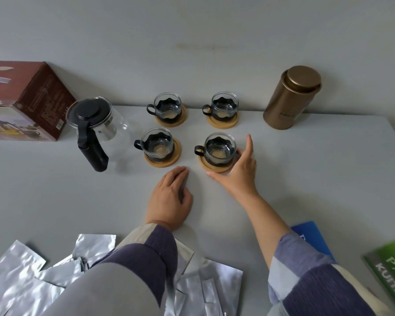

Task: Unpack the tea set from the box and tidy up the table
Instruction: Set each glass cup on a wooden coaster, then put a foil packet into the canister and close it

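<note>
Several glass cups in black holders stand on round wooden coasters on the grey table [306, 156]. My right hand [238, 172] spreads its thumb and fingers around the coaster [209, 164] of the near right cup [219, 148], touching its edge. My left hand [170, 197] rests flat on the table just below the near left cup [156, 144]. The two far cups [168, 108] [224, 107] stand behind them. A glass teapot [96, 124] with a black lid and handle stands to the left. The brown tea set box [25, 99] lies at the far left.
A gold tin canister [290, 99] stands at the back right against the wall. Several silver foil pouches [32, 277] are heaped at the near left edge. A blue booklet [312, 236] and a green booklet [390, 267] lie at the near right.
</note>
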{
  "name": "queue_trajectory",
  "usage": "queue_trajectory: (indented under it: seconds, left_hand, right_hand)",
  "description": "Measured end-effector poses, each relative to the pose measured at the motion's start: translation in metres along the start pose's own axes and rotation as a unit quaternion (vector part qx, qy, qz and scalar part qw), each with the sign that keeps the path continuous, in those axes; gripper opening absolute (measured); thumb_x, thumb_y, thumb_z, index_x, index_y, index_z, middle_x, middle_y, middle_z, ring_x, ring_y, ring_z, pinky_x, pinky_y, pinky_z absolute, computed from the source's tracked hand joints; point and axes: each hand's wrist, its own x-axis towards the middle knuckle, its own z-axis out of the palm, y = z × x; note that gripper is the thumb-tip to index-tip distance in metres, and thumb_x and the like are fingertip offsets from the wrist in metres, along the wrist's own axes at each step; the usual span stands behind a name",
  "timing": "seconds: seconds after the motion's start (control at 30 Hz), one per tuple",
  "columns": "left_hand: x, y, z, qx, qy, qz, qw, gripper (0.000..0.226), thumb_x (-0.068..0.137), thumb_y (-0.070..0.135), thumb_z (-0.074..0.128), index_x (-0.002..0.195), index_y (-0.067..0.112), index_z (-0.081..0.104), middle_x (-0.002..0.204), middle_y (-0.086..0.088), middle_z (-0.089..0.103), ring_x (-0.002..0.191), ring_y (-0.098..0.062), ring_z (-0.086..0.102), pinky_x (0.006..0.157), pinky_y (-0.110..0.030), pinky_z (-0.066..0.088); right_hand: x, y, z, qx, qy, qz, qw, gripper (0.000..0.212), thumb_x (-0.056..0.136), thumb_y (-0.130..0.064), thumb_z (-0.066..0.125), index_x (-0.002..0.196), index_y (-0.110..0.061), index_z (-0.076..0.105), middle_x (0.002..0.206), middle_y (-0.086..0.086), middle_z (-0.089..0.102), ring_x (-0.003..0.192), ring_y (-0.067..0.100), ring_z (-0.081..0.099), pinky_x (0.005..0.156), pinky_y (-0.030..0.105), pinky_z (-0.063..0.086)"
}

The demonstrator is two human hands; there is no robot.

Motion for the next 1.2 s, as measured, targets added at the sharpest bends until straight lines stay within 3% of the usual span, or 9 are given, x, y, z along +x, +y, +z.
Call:
queue_trajectory:
  seconds: [0.13, 0.23, 0.37, 0.5, 0.63, 0.77, 0.9, 1.07, 1.2]
  left_hand:
    - [-0.001, -0.001, -0.002, 0.000, -0.008, -0.001, 1.000, 0.047, 0.083, 0.020, 0.053, 0.130, 0.013, 0.057, 0.133, 0.000, 0.053, 0.120, -0.018, 0.051, 0.104, -0.021, 0.031]
    - [-0.002, 0.014, -0.009, -0.059, -0.019, -0.056, 0.997, 0.047, 0.084, 0.032, 0.052, 0.129, 0.018, 0.057, 0.133, 0.005, 0.053, 0.120, -0.016, 0.051, 0.100, -0.021, 0.033]
    - [0.017, 0.063, -0.020, -0.089, 0.060, -0.036, 0.994, 0.026, 0.089, 0.027, 0.054, 0.111, 0.017, 0.061, 0.113, 0.005, 0.058, 0.096, -0.013, 0.056, 0.081, -0.028, 0.047]
    - [0.078, 0.122, -0.029, -0.075, 0.158, 0.033, 0.984, 0.019, 0.087, 0.014, 0.056, 0.106, 0.010, 0.058, 0.105, -0.002, 0.057, 0.098, -0.016, 0.052, 0.083, -0.027, 0.043]
    - [0.134, 0.177, -0.007, -0.085, 0.051, 0.066, 0.993, 0.041, 0.089, 0.023, 0.057, 0.128, 0.011, 0.048, 0.127, -0.003, 0.048, 0.119, -0.018, 0.047, 0.099, -0.029, 0.041]
    - [0.173, 0.219, 0.041, -0.141, -0.051, -0.026, 0.988, 0.080, 0.085, 0.037, 0.065, 0.147, 0.008, 0.023, 0.146, -0.006, 0.034, 0.135, -0.020, 0.034, 0.107, -0.029, 0.031]
    - [0.205, 0.239, 0.077, -0.195, -0.076, -0.076, 0.975, 0.101, 0.072, 0.039, 0.077, 0.147, 0.006, 0.019, 0.144, -0.010, 0.035, 0.133, -0.023, 0.035, 0.101, -0.030, 0.034]
    - [0.223, 0.238, 0.096, -0.183, -0.048, -0.070, 0.979, 0.093, 0.067, 0.037, 0.078, 0.141, 0.011, 0.029, 0.137, -0.006, 0.046, 0.126, -0.021, 0.046, 0.094, -0.030, 0.039]
    - [0.224, 0.233, 0.104, -0.181, -0.025, -0.072, 0.980, 0.094, 0.065, 0.041, 0.080, 0.141, 0.015, 0.031, 0.135, -0.002, 0.049, 0.121, -0.019, 0.050, 0.089, -0.025, 0.040]
  right_hand:
    - [-0.009, 0.010, -0.030, 0.061, -0.108, 0.050, 0.991, 0.099, 0.077, -0.015, 0.075, 0.150, -0.019, 0.007, 0.135, 0.012, 0.050, 0.125, 0.026, 0.046, 0.104, 0.033, 0.034]
    - [-0.004, 0.014, -0.075, 0.050, -0.165, 0.079, 0.982, 0.062, 0.090, -0.022, 0.062, 0.143, -0.021, 0.031, 0.134, 0.007, 0.052, 0.120, 0.020, 0.052, 0.094, 0.026, 0.040]
    - [0.028, 0.015, -0.141, 0.008, -0.103, 0.037, 0.994, 0.036, 0.093, -0.023, 0.055, 0.129, -0.022, 0.053, 0.130, 0.004, 0.057, 0.112, 0.019, 0.057, 0.085, 0.022, 0.040]
    - [0.085, 0.001, -0.185, -0.044, -0.036, -0.033, 0.998, 0.033, 0.093, -0.021, 0.054, 0.125, -0.023, 0.058, 0.128, 0.005, 0.057, 0.113, 0.021, 0.056, 0.086, 0.022, 0.038]
    - [0.142, -0.011, -0.202, -0.155, 0.007, -0.116, 0.981, 0.037, 0.093, -0.023, 0.051, 0.130, -0.028, 0.054, 0.135, 0.008, 0.049, 0.124, 0.031, 0.044, 0.107, 0.036, 0.034]
    - [0.182, -0.011, -0.199, -0.310, -0.061, -0.128, 0.940, 0.046, 0.098, -0.043, 0.036, 0.143, -0.042, 0.030, 0.150, 0.008, 0.027, 0.130, 0.036, 0.029, 0.105, 0.045, 0.031]
    - [0.198, -0.003, -0.189, -0.428, -0.063, -0.195, 0.880, 0.050, 0.094, -0.060, 0.024, 0.142, -0.045, 0.027, 0.138, 0.011, 0.036, 0.121, 0.036, 0.037, 0.098, 0.045, 0.032]
    - [0.201, 0.006, -0.176, -0.422, 0.006, -0.254, 0.870, 0.047, 0.096, -0.054, 0.029, 0.136, -0.031, 0.040, 0.128, 0.015, 0.044, 0.113, 0.035, 0.042, 0.092, 0.039, 0.037]
    - [0.213, 0.000, -0.184, -0.384, -0.066, -0.246, 0.888, 0.044, 0.094, -0.053, 0.037, 0.129, -0.028, 0.047, 0.125, 0.014, 0.047, 0.113, 0.037, 0.045, 0.090, 0.040, 0.040]
